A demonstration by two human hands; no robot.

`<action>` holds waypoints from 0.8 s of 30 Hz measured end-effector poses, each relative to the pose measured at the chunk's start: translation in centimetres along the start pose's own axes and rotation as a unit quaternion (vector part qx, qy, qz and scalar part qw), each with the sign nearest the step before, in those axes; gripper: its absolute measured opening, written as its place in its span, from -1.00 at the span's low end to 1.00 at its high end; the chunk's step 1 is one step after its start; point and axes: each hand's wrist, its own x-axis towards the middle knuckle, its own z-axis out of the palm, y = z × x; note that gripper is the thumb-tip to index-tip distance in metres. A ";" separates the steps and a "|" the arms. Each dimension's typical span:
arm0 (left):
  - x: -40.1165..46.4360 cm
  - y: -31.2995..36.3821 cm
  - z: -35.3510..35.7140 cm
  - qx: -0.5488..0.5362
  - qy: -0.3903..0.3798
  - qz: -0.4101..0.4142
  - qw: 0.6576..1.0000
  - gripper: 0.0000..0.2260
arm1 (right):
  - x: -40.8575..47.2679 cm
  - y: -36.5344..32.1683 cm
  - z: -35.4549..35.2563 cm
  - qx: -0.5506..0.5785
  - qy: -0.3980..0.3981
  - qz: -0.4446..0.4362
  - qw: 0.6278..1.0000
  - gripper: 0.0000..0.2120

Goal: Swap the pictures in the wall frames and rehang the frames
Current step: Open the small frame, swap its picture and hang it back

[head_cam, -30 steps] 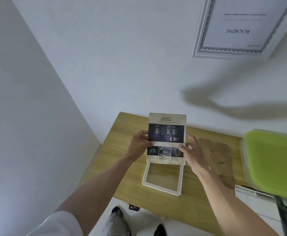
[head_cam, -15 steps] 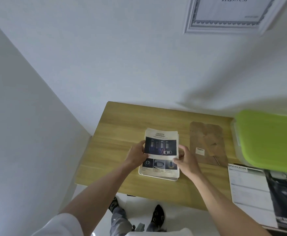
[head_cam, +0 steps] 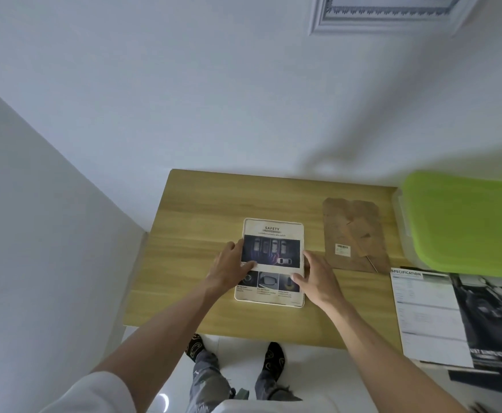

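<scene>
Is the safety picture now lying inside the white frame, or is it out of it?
Inside. The safety picture lies flat within the white frame, whose rim shows around its edges, on the table.

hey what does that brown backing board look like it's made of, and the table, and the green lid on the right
Brown backing board: looks like matte pressed fibreboard or card, flat brown, with a barcode sticker. Table: light wood-grain top, probably laminate or veneer. Green lid: smooth lime plastic, apparently, with rounded corners on a pale container.
</scene>
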 end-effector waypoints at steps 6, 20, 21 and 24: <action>0.0 -0.7 0.0 -0.011 -0.014 0.008 1.000 -0.46 | -0.3 -0.8 0.4 -0.092 -0.030 0.005 0.995 -0.32; 0.1 -1.0 0.0 -0.016 -0.020 0.011 1.000 -0.49 | 0.1 -0.8 0.5 -0.123 -0.045 0.001 0.991 -0.32; 0.1 -1.0 0.0 -0.017 -0.021 0.010 1.000 -0.48 | 0.1 -0.8 0.5 -0.122 -0.045 0.002 0.991 -0.32; 0.2 -0.7 -0.2 -0.013 -0.025 0.005 1.000 -0.48 | 0.0 -0.9 0.5 -0.115 -0.041 0.002 0.992 -0.32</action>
